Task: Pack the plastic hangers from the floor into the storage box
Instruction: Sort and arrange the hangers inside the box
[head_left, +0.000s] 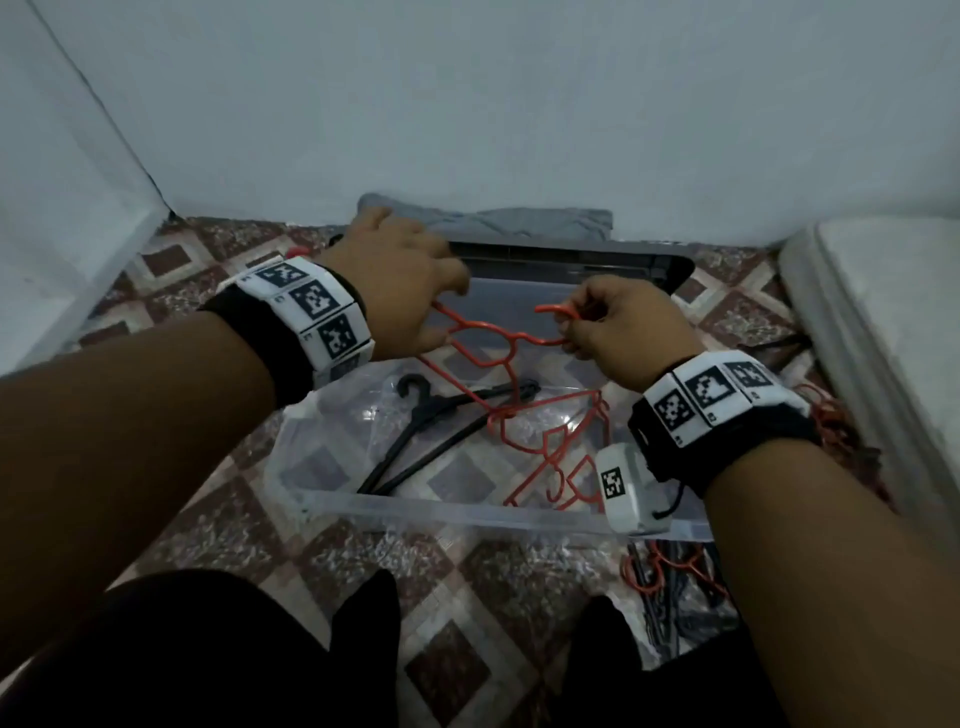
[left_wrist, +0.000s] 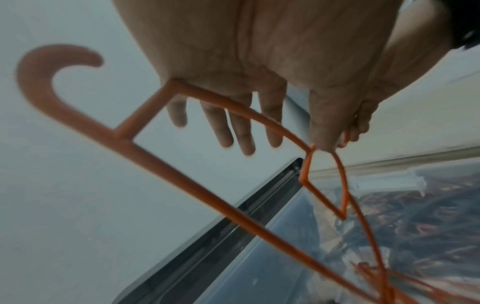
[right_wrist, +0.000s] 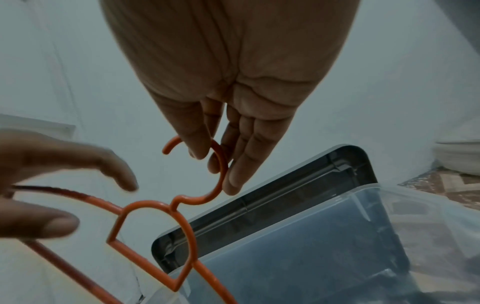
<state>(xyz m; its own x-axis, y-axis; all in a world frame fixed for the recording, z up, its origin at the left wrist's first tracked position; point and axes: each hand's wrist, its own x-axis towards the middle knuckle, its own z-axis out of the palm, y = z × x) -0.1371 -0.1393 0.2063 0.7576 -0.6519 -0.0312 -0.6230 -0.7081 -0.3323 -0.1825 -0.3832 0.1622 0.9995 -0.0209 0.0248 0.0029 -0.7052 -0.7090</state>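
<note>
An orange plastic hanger (head_left: 498, 338) hangs in the air over the clear storage box (head_left: 467, 512). My right hand (head_left: 613, 322) pinches its hook (right_wrist: 218, 162) between thumb and fingers. My left hand (head_left: 405, 280) is at the hanger's other side. Its fingers (left_wrist: 233, 127) lie straight, and a thin bar of the hanger (left_wrist: 249, 111) runs under the palm to the thumb tip. Inside the box lie a black hanger (head_left: 431, 431) and a few orange hangers (head_left: 550, 457).
The box's dark-rimmed lid (head_left: 571, 265) leans behind it against the wall, with a grey cloth (head_left: 519, 218) on top. More red and black hangers (head_left: 675, 582) lie on the patterned floor at the right. A mattress edge (head_left: 883, 322) borders the right side.
</note>
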